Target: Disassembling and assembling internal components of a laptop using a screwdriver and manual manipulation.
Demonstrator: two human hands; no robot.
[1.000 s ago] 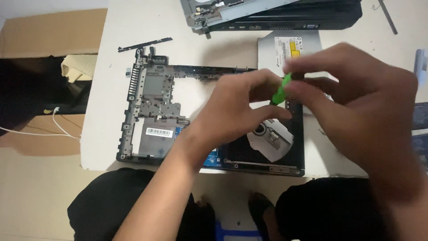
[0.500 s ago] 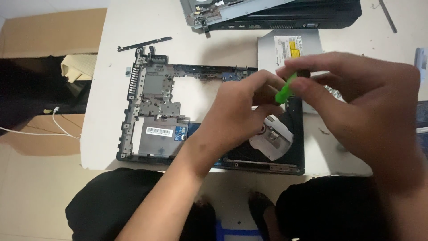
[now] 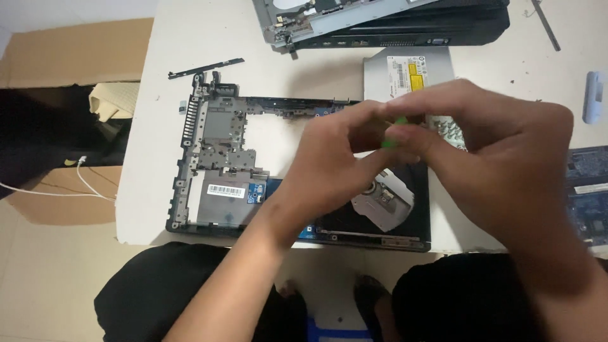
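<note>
Both hands meet above the middle of a stripped laptop base (image 3: pixel 221 164) that lies on the white table (image 3: pixel 152 126); between them sits a small green piece (image 3: pixel 391 140), of which only a sliver shows; the fingers (image 3: pixel 354 120) of the left hand (image 3: pixel 329 164) close on it from the left, and the fingers (image 3: pixel 418 136) of the right hand (image 3: pixel 500 164) pinch it from the right, so both hands are drawn narrow around the same piece; it hangs above the open optical drive (image 3: pixel 386 202) in the base, near the drive's round hub; so little of it is visible that its long axis and the way it points cannot be told.

A white barcode label (image 3: pixel 226 190) lies on the grey metal plate at the lower left of the base, a long rectangle set level with the base's front edge; just right of it is a small blue part (image 3: pixel 256 193); a second, loose optical drive (image 3: pixel 411 73) lies on the table beyond the hands, its silver top bearing a white rectangular label with a yellow patch; further back rests another dark laptop shell (image 3: pixel 392 22); a thin black strip (image 3: pixel 206 68) lies on the table at the upper left of the base; a brown cardboard box (image 3: pixel 69 50) stands open beside the table's left edge; a blue circuit board (image 3: pixel 586 190) shows at the right edge.
</note>
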